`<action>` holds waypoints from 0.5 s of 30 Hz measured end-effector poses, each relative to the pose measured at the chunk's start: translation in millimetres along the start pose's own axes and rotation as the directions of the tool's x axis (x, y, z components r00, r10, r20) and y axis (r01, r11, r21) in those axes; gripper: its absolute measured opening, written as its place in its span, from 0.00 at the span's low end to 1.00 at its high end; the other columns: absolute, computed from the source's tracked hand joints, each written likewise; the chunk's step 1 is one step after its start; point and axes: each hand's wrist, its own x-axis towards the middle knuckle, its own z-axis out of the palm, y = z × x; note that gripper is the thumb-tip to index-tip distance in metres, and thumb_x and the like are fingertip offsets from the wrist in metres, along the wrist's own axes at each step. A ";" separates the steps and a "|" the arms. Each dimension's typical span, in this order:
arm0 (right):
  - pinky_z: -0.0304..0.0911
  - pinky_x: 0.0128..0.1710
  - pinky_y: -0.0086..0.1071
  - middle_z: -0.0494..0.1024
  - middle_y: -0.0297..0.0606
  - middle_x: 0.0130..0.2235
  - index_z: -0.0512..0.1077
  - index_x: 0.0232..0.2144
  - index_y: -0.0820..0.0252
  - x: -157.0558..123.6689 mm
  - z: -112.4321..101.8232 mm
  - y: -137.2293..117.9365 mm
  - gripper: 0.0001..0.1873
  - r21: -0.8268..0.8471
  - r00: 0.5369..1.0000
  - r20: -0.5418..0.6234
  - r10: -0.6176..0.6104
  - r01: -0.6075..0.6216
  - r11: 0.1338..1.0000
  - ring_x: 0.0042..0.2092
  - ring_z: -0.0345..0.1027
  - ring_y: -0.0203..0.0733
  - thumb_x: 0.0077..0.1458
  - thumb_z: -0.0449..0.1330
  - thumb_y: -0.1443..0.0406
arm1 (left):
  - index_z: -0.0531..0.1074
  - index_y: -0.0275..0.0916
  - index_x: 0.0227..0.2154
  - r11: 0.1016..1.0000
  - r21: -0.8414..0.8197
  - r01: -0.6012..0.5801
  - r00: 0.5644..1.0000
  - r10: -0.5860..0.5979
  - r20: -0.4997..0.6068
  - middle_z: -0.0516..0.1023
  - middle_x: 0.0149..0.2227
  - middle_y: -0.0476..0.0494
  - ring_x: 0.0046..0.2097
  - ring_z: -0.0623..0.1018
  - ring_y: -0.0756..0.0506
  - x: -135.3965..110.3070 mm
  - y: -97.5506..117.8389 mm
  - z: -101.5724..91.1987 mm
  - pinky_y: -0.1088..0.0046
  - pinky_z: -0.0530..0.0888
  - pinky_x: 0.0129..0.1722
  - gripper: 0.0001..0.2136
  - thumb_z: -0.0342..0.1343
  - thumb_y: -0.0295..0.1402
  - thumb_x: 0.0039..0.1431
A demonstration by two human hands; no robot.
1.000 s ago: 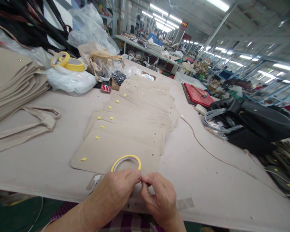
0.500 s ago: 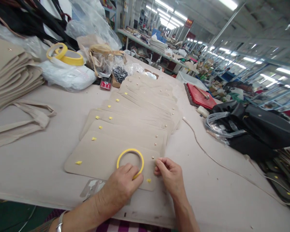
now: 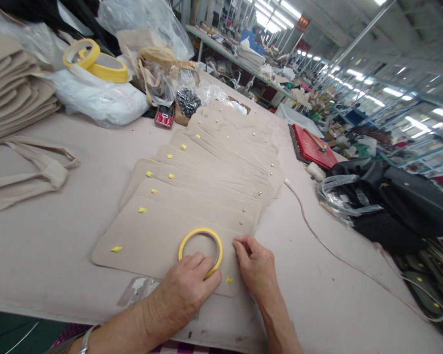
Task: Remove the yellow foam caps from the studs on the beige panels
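Observation:
My left hand (image 3: 192,280) grips a roll of yellow tape (image 3: 201,230) by its lower right side, with the ring standing over the front beige panel (image 3: 143,241). At that panel's right edge, my right hand (image 3: 257,265) pinches thumb and fingers together. Whatever sits between those fingertips is hidden, and they cover the spot where a small metal stud was visible. A yellow tape piece (image 3: 115,250) marks the panel's left end, and another tape bit (image 3: 229,280) lies near its lower right corner. More overlapping beige panels (image 3: 206,172) fan out behind, with studs and yellow bits.
At the left are stacked beige pieces (image 3: 15,93), a strap (image 3: 40,169) and spare yellow tape rolls (image 3: 109,68) on a plastic bag. A red calculator (image 3: 164,117) lies behind. To the right are a cord (image 3: 325,241), a red pad (image 3: 312,147) and black bags (image 3: 387,206).
My right fingertips have moved onto the stud at the panel's edge, covering it. My left hand keeps the tape roll in nearly the same place. The view has shifted slightly.

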 end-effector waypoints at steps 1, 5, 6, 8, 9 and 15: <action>0.62 0.27 0.28 0.75 0.32 0.23 0.74 0.33 0.59 -0.9 0.0 2.8 0.09 -0.002 1.000 -0.016 0.024 -0.024 1.000 0.25 0.69 0.38 0.56 0.58 0.60 | 0.67 0.37 0.32 1.000 0.002 0.002 1.000 -0.002 -0.005 0.68 0.32 0.44 0.33 0.65 0.43 -0.2 -0.1 0.4 0.67 0.64 0.31 0.12 0.40 0.27 0.68; 0.60 0.20 0.27 0.71 0.28 0.18 0.69 0.35 0.59 -12.0 -1.3 15.5 0.14 0.163 0.979 -0.019 0.203 -0.197 0.967 0.20 0.65 0.37 0.56 0.60 0.54 | 0.67 0.38 0.32 1.000 0.003 0.020 1.000 -0.020 0.011 0.68 0.32 0.44 0.34 0.66 0.42 0.0 0.2 0.9 0.67 0.65 0.32 0.08 0.44 0.27 0.66; 0.61 0.21 0.27 0.73 0.30 0.21 0.70 0.33 0.59 -15.5 -1.4 17.5 0.14 0.202 0.980 -0.006 0.199 -0.194 0.960 0.21 0.67 0.37 0.57 0.58 0.54 | 0.67 0.38 0.32 1.000 0.000 0.020 1.000 -0.020 0.019 0.69 0.32 0.44 0.33 0.66 0.42 0.1 0.4 0.7 0.66 0.65 0.32 0.07 0.46 0.26 0.65; 0.65 0.26 0.28 0.77 0.35 0.27 0.73 0.32 0.60 -21.0 -0.4 18.6 0.14 0.188 0.994 -0.027 0.103 -0.096 0.977 0.27 0.70 0.38 0.59 0.56 0.55 | 0.67 0.38 0.32 1.000 -0.001 0.020 0.999 -0.019 0.032 0.69 0.32 0.44 0.33 0.66 0.42 0.4 0.6 0.5 0.67 0.66 0.31 0.06 0.48 0.26 0.64; 0.66 0.30 0.29 0.79 0.37 0.29 0.74 0.33 0.60 -22.4 0.7 17.9 0.13 0.137 0.998 -0.052 0.032 -0.024 0.990 0.29 0.72 0.39 0.59 0.56 0.57 | 0.67 0.38 0.32 1.000 0.002 0.021 0.999 -0.021 0.039 0.69 0.32 0.44 0.33 0.66 0.42 0.4 0.6 0.6 0.67 0.66 0.32 0.05 0.49 0.26 0.64; 0.62 0.34 0.30 0.79 0.38 0.30 0.76 0.30 0.60 -12.5 10.8 4.8 0.13 -0.140 0.986 -0.130 -0.101 0.083 0.987 0.31 0.73 0.40 0.60 0.54 0.62 | 0.66 0.38 0.31 1.000 -0.001 0.018 0.999 -0.018 0.034 0.69 0.32 0.45 0.33 0.67 0.43 -0.9 0.1 1.8 0.67 0.66 0.32 0.05 0.49 0.26 0.63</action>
